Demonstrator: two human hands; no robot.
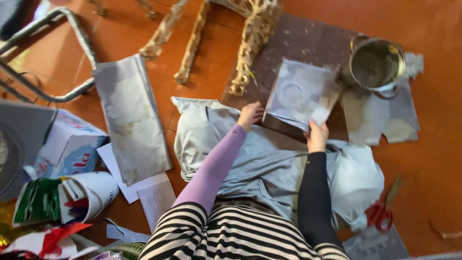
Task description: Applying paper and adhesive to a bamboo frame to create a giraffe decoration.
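My right hand (pixel 317 136), in a black sleeve, grips the near edge of a pale, glue-stained sheet of paper (pixel 298 94) lying on a dark brown board (pixel 308 41). Beside it, my left hand (pixel 250 114), in a lilac sleeve, rests with fingers down at the board's near left edge, close to the sheet's left corner. A grey-white cloth (pixel 260 159) is spread on the floor under both forearms. Whether the left hand holds anything is hidden.
A metal pot (pixel 376 62) stands at the board's right. A papier-mâché frame with long legs (pixel 250 43) lies behind. Red-handled scissors (pixel 382 212) lie at right, a long stained sheet (pixel 132 120) at left, with boxes, a paper cup (pixel 91 192) and scraps.
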